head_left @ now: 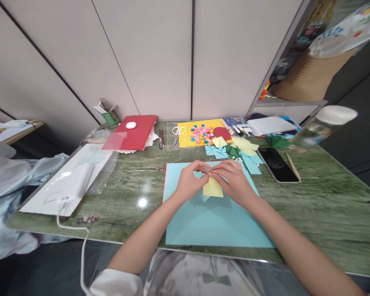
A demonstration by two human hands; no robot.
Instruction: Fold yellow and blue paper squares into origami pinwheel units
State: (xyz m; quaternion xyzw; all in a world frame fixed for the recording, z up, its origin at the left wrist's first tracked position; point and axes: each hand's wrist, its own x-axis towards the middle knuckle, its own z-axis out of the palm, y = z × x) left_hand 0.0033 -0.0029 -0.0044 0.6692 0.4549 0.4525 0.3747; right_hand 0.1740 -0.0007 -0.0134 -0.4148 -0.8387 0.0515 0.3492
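A small yellow piece of paper (213, 188) is pinched at its upper edge between my two hands. My left hand (191, 177) is closed on the left of it, thumb and fingertips meeting at the paper. From the right, my right hand (232, 181) grips the same edge, its fingers bent over the top. Both hands are just above a large light-blue sheet (197, 226) on the table. Beyond them lie folded light-blue papers (216, 151), a folded yellow paper (219, 142) and dark green folded papers (233, 152). My fingers hide the paper's top edge.
Behind are white-handled scissors (179, 131), small colourful pieces (200, 135) on a yellow sheet (184, 139), and a red folder (138, 133). A phone (278, 164) and a clear bottle (314, 131) stand right. A white power strip (77, 183) with its cable lies left.
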